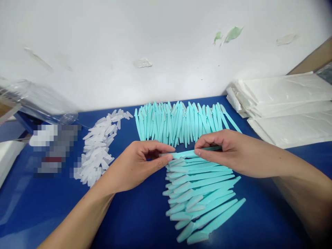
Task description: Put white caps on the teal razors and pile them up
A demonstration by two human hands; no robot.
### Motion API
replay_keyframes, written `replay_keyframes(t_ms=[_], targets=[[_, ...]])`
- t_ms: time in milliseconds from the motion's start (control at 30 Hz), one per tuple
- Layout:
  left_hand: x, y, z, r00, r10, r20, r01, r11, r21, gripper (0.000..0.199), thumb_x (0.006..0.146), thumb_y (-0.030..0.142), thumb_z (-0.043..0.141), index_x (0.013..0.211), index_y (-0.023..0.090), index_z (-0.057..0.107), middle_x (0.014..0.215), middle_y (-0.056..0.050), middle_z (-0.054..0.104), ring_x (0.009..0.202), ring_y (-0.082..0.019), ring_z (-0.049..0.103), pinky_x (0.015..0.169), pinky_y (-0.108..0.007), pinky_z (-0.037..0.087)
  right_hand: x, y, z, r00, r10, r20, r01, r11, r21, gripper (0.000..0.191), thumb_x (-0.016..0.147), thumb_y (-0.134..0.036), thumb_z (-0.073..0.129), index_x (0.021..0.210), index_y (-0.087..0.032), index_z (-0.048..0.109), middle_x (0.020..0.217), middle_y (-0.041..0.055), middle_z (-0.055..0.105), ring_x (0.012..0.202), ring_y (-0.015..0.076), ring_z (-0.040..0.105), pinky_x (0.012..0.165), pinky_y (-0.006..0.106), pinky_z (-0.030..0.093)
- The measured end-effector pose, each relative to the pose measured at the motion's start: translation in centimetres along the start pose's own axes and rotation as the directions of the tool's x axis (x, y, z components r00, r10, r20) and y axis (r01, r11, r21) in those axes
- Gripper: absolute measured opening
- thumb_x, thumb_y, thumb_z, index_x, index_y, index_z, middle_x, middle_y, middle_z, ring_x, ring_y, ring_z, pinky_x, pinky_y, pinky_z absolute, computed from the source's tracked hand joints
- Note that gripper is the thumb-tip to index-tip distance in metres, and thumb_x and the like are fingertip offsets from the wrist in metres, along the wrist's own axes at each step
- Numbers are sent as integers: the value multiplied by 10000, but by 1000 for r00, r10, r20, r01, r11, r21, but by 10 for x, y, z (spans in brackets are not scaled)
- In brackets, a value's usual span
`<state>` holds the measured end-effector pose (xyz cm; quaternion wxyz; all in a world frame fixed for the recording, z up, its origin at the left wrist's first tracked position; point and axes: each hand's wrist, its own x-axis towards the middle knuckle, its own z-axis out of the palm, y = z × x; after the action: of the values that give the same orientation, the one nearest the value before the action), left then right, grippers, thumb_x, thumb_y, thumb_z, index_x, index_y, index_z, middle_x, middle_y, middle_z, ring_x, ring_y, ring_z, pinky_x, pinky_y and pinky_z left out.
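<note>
Between my hands lies a turquoise eyebrow razor [185,154], held level above the near row of razors. My left hand [138,164] pinches its blade end between thumb and fingers; whether a cap sits there is hidden by the fingertips. My right hand [228,150] grips the handle end, thumb and fingers closed on it. Below is a column of turquoise razors [204,188], blade ends to the left. Behind my hands stretches a wide row of similar razors [178,121]. Left of my left hand lies a heap of translucent whitish blade caps [100,148].
The blue tabletop [135,221] meets a scuffed white wall [166,45] at the back. Stacked white packets [287,100] lie at the right. Clear plastic bags [41,103] rest at the far left, near a pixelated patch covering some item.
</note>
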<state>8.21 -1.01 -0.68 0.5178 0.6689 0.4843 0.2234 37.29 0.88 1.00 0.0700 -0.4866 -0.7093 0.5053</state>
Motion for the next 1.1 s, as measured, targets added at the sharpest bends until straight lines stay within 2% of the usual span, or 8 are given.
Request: replay_keyframes(t_ms=[133,200,267,367,467,833,1000,1100], targets=[[-3,3,-14,985,169,-14,-167,979,116,186,956,295,794,1123,334,867,954,3,778,776,-116,671,659,-204,518,2,6,-5,1000,-20,4,19,1000,17,235,977,-489,685,926,-268,748,688,-46,494,572,120,372,499,269,310],[-3,4,-24,980,192,-47,-182,968,171,154,949,286,799,1075,322,882,919,-1,773,735,-108,649,614,-199,494,2,8,-9,999,-30,-20,31,999,24,258,971,-500,690,911,-256,748,723,-35,525,600,125,388,525,275,334],[-3,3,-33,985,128,-112,-111,983,143,108,944,311,810,1024,303,882,856,4,769,726,-107,657,629,-186,517,1,9,-12,998,-36,-52,37,999,15,281,964,-519,692,899,-251,746,755,-26,554,627,131,415,555,283,358],[-1,0,-36,992,-12,-129,4,998,-61,122,967,362,792,1037,284,855,777,16,763,688,-104,682,653,-182,571,-1,8,-16,997,-33,-73,32,999,-15,295,962,-537,688,896,-255,745,758,-21,558,641,138,436,582,291,376],[1,0,-32,997,-67,-41,58,980,-193,168,964,382,800,1069,258,839,779,7,780,669,-105,702,652,-188,602,-3,7,-17,998,-30,-63,29,999,-20,306,964,-541,685,883,-251,740,741,-24,532,626,135,413,570,289,364],[5,3,3,991,-107,76,122,961,-247,233,981,425,776,1090,218,779,828,1,789,754,-122,722,720,-217,600,-1,-1,-8,1000,-10,9,10,1000,-16,289,971,-530,686,900,-254,728,668,-56,472,562,115,359,483,259,298],[1,11,8,994,-97,60,99,994,-42,220,996,449,739,1024,242,806,888,-7,789,809,-146,698,717,-242,543,-7,-5,-5,1000,-1,-9,0,997,-82,245,976,-500,678,939,-270,755,641,-57,499,528,117,357,464,270,277],[-3,15,7,998,-18,52,12,993,113,155,997,402,736,978,287,839,885,13,763,777,-134,644,689,-245,490,-12,-7,-2,998,-64,-16,61,983,-175,261,975,-455,674,835,-253,760,741,-10,638,606,136,501,538,283,361]])
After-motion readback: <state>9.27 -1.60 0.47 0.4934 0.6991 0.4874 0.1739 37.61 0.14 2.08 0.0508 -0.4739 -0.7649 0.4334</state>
